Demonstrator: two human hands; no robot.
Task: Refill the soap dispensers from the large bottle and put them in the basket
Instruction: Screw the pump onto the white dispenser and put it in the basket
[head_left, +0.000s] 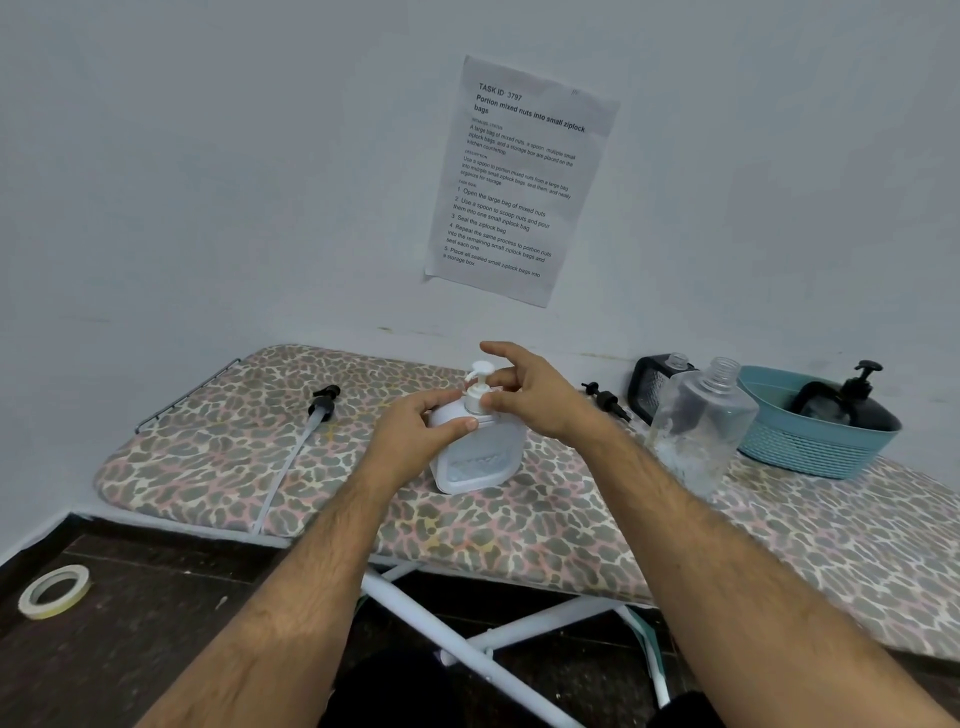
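Standing mid-board (208, 467), one white dispenser (475, 452) is clasped by the left hand (415, 436); its pump (479, 387) is pinched by the right hand (530, 395). One clear bottle (701, 426) stands right, two loose black pumps (324, 402) (605, 397) flank them, and one black dispenser (852, 408) sits in the basket (810, 447).

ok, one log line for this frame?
stage: capping | left hand: steadies white dispenser | right hand: on pump collar | basket: one black dispenser | large bottle: uncapped
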